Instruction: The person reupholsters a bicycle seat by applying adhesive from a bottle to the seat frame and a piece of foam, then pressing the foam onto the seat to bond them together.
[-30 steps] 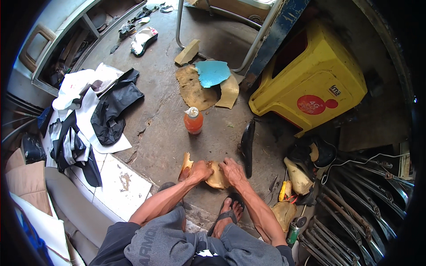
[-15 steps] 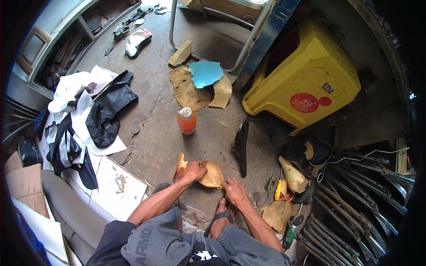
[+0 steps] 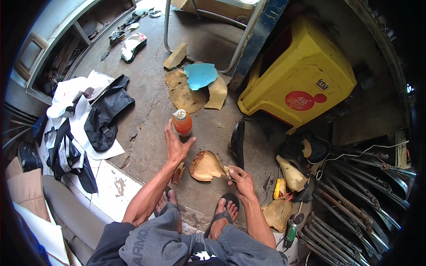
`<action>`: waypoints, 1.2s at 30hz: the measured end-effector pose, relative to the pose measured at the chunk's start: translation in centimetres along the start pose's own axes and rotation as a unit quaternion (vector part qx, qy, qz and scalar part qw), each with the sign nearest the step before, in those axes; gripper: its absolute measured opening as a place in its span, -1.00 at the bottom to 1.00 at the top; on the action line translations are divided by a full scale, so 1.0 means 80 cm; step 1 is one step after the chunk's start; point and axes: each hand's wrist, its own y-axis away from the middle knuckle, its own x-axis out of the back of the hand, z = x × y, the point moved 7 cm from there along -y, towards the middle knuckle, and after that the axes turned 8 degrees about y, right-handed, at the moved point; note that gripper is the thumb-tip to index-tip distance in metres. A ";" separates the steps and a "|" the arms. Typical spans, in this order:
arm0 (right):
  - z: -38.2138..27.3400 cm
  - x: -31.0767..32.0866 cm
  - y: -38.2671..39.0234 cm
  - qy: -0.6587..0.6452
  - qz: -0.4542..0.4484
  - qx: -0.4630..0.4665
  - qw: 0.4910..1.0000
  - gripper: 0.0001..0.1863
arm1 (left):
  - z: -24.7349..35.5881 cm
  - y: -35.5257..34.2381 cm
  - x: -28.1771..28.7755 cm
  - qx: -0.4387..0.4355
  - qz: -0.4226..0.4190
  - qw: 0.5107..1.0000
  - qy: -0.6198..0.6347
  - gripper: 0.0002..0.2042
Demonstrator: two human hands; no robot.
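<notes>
My left hand [image 3: 176, 148] is open, fingers apart, beside a bottle of orange liquid [image 3: 183, 125] topped with pale wrapping. My right hand [image 3: 239, 179] pinches a small tan scrap [image 3: 227, 171] at the right edge of a torn, curved tan foam piece [image 3: 205, 166] lying on the floor. A narrow curved tan strip [image 3: 177, 174] lies below my left wrist, partly hidden. A long black piece [image 3: 237, 142] lies above my right hand.
A yellow plastic stool [image 3: 297, 75] lies tipped at upper right, foam offcuts [image 3: 186, 95] ahead, white and black material [image 3: 102, 124] at left. Metal bars [image 3: 355, 208], a green power tool [image 3: 290, 232] and a pale shoe-like object [image 3: 290, 173] are at right.
My left hand has let go of the foam piece and moved forward to the bottle with fingers spread. My right hand has shifted, now pinching at the piece's right edge.
</notes>
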 end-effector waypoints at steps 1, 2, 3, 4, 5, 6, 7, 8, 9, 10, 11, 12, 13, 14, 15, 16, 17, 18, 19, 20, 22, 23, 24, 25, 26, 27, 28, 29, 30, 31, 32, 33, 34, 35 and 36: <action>0.004 -0.005 -0.002 -0.008 -0.007 -0.003 1.000 -0.69 | -0.001 -0.007 -0.004 -0.009 -0.007 1.000 0.012 0.02; 0.006 -0.011 -0.005 -0.016 -0.014 -0.006 1.000 -0.70 | -0.004 -0.006 -0.005 -0.010 -0.004 1.000 0.010 0.02; 0.008 -0.016 -0.009 -0.016 -0.018 -0.005 1.000 -0.70 | -0.010 0.000 -0.002 0.014 0.008 1.000 -0.008 -0.05; 0.007 -0.015 -0.013 0.056 -0.006 0.012 0.998 -0.70 | -0.016 0.009 -0.006 0.037 0.014 0.999 -0.022 -0.12; 0.004 -0.020 -0.016 0.127 0.003 0.028 0.992 -0.69 | -0.018 0.027 -0.008 0.044 -0.017 0.998 -0.048 -0.25; 0.002 -0.026 -0.021 0.193 0.019 0.036 0.980 -0.72 | -0.021 0.050 -0.008 0.050 -0.048 0.995 -0.074 -0.36; 0.004 -0.034 -0.029 0.190 0.019 0.038 0.981 -0.72 | -0.008 0.072 -0.013 -0.014 -0.121 0.989 -0.083 -0.47; -0.018 -0.042 -0.034 0.314 0.066 0.191 0.928 -0.75 | 0.003 0.095 -0.020 -0.077 -0.193 0.974 -0.091 -0.57; -0.035 -0.059 -0.029 0.424 0.108 0.335 0.834 -0.78 | 0.002 0.114 -0.029 -0.103 -0.243 0.958 -0.111 -0.54; -0.042 -0.071 -0.033 0.418 0.095 0.384 0.818 -0.76 | 0.003 0.128 -0.037 -0.114 -0.279 0.945 -0.129 -0.45; -0.049 -0.075 -0.040 0.418 0.091 0.383 0.819 -0.76 | 0.008 0.140 -0.043 -0.123 -0.315 0.929 -0.147 -0.35; -0.057 -0.087 -0.045 0.473 0.055 0.406 0.780 -0.72 | 0.010 0.143 -0.040 -0.119 -0.315 0.930 -0.148 -0.35; -0.063 -0.095 -0.051 0.526 0.021 0.429 0.734 -0.68 | 0.023 0.148 -0.048 -0.165 -0.369 0.896 -0.184 -0.29; -0.062 -0.096 -0.058 0.547 0.007 0.446 0.709 -0.66 | 0.030 0.156 -0.056 -0.210 -0.421 0.856 -0.217 -0.23; -0.064 -0.092 -0.066 0.549 0.005 0.446 0.707 -0.66 | 0.030 0.156 -0.063 -0.208 -0.419 0.857 -0.215 -0.23; -0.063 -0.096 -0.072 0.572 -0.012 0.444 0.690 -0.67 | 0.023 0.160 -0.071 -0.230 -0.449 0.824 -0.258 -0.26; -0.060 -0.099 -0.077 0.595 -0.028 0.440 0.672 -0.68 | 0.015 0.165 -0.078 -0.251 -0.478 0.787 -0.299 -0.29; -0.060 -0.099 -0.082 0.607 -0.029 0.443 0.660 -0.72 | 0.010 0.163 -0.081 -0.249 -0.478 0.787 -0.299 -0.29; -0.061 -0.099 -0.082 0.607 -0.031 0.441 0.661 -0.72 | 0.006 0.159 -0.083 -0.249 -0.476 0.783 -0.313 -0.33; -0.060 -0.100 -0.081 0.619 -0.037 0.442 0.648 -0.74 | 0.003 0.157 -0.085 -0.249 -0.474 0.779 -0.326 -0.37; -0.055 -0.094 -0.079 0.633 -0.042 0.441 0.635 -0.77 | 0.003 0.157 -0.088 -0.255 -0.465 0.774 -0.345 -0.39; -0.050 -0.087 -0.073 0.629 -0.036 0.448 0.634 -0.80 | 0.004 0.156 -0.090 -0.256 -0.465 0.775 -0.343 -0.39; -0.045 -0.080 -0.067 0.626 -0.031 0.455 0.633 -0.82 | 0.004 0.156 -0.092 -0.251 -0.471 0.774 -0.341 -0.39; -0.038 -0.076 -0.061 0.627 -0.032 0.454 0.632 -0.82 | 0.002 0.157 -0.093 -0.244 -0.476 0.773 -0.340 -0.39; -0.030 -0.070 -0.057 0.631 -0.033 0.436 0.641 -0.82 | 0.002 0.157 -0.094 -0.244 -0.476 0.774 -0.339 -0.39; -0.022 -0.065 -0.053 0.635 -0.035 0.418 0.649 -0.82 | 0.001 0.157 -0.094 -0.241 -0.476 0.776 -0.336 -0.39; -0.016 -0.060 -0.049 0.627 -0.036 0.402 0.666 -0.81 | 0.000 0.156 -0.094 -0.238 -0.475 0.779 -0.333 -0.39; -0.011 -0.057 -0.042 0.628 -0.036 0.403 0.665 -0.81 | 0.000 0.157 -0.094 -0.238 -0.474 0.780 -0.333 -0.39; -0.010 -0.050 -0.037 0.614 -0.021 0.397 0.682 -0.79 | 0.000 0.157 -0.094 -0.237 -0.474 0.780 -0.333 -0.39; -0.007 -0.042 -0.032 0.599 -0.005 0.390 0.699 -0.77 | 0.000 0.158 -0.094 -0.236 -0.474 0.781 -0.332 -0.39; -0.003 -0.038 -0.027 0.600 -0.003 0.390 0.699 -0.77 | -0.001 0.159 -0.094 -0.238 -0.474 0.781 -0.332 -0.39; 0.001 -0.031 -0.024 0.592 0.004 0.373 0.714 -0.79 | -0.002 0.158 -0.094 -0.235 -0.473 0.782 -0.332 -0.38; 0.005 -0.023 -0.023 0.584 0.013 0.356 0.730 -0.80 | 0.000 0.156 -0.094 -0.233 -0.473 0.782 -0.332 -0.36; 0.008 -0.019 -0.018 0.584 0.016 0.356 0.729 -0.80 | 0.003 0.155 -0.093 -0.235 -0.472 0.782 -0.331 -0.36; 0.011 -0.012 -0.015 0.582 0.024 0.343 0.737 -0.81 | 0.005 0.156 -0.093 -0.233 -0.484 0.778 -0.325 -0.33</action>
